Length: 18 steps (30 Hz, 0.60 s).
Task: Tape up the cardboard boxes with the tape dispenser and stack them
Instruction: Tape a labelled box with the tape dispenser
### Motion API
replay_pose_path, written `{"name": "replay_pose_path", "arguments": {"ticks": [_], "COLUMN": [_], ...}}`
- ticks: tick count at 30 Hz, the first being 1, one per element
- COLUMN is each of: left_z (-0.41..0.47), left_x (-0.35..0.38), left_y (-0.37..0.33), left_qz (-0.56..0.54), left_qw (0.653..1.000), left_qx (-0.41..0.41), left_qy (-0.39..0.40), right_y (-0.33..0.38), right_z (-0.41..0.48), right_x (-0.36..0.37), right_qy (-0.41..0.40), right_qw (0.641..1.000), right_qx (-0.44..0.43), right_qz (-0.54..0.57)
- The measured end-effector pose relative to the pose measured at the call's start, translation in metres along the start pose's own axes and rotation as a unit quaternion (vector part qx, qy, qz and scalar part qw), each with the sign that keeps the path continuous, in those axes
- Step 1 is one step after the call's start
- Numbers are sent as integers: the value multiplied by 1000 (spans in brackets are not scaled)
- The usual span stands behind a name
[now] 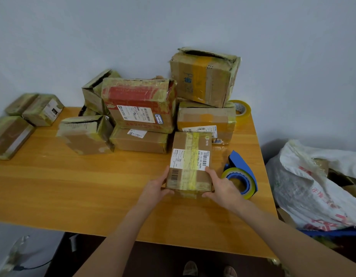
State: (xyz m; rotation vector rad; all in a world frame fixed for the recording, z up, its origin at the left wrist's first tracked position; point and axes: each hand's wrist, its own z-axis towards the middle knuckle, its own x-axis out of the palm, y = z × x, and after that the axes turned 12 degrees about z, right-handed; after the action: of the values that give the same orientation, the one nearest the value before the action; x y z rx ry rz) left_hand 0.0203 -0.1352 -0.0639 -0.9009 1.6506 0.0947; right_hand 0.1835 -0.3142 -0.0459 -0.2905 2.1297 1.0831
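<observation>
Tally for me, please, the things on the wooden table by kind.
Brown cardboard boxes: 10 visible
Blue plastic tape dispenser, loaded: 1
Loose roll of clear yellowish tape: 1
Total: 12

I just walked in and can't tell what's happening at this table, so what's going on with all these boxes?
A person is packing parcels. Both hands, left hand and right hand, grip the near end of a small taped box lying on the wooden table. The blue tape dispenser sits untouched just right of it. More taped boxes are piled behind, including a red-printed box stacked on another.
</observation>
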Motion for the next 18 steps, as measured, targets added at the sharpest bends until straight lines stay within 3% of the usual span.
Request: {"name": "replay_pose_path", "arguments": {"ticks": [3, 6, 8, 10, 12, 16, 18], "left_z": [3, 3, 2, -1, -7, -15, -19], "left_x": [-12, -21, -22, -18, -15, -18, -25], "left_y": [-1, -11, -22, -31, -35, -17, -7], "left_qz": [30, 31, 112, 195, 241, 289, 300], "left_qw": [998, 999, 991, 979, 970, 957, 953], "left_qx": [11, -12, -37, -35, -36, 5, 22], "left_qy": [61, -22, -68, -36, 15, 28, 33], "right_y": [5, 19, 33, 40, 40, 27, 19], "right_z": [-5, -15, -24, -28, -28, -19, -11], "right_x": [2, 22, 39, 45, 35, 0, -15], "right_qy": [-9, 40, 107, 134, 105, -70, -117], "right_qw": [1000, 998, 988, 977, 980, 989, 987], "right_qx": [2, -45, -104, -160, -170, -126, -105], "right_qz": [-10, 23, 47, 45, 21, -10, -27]}}
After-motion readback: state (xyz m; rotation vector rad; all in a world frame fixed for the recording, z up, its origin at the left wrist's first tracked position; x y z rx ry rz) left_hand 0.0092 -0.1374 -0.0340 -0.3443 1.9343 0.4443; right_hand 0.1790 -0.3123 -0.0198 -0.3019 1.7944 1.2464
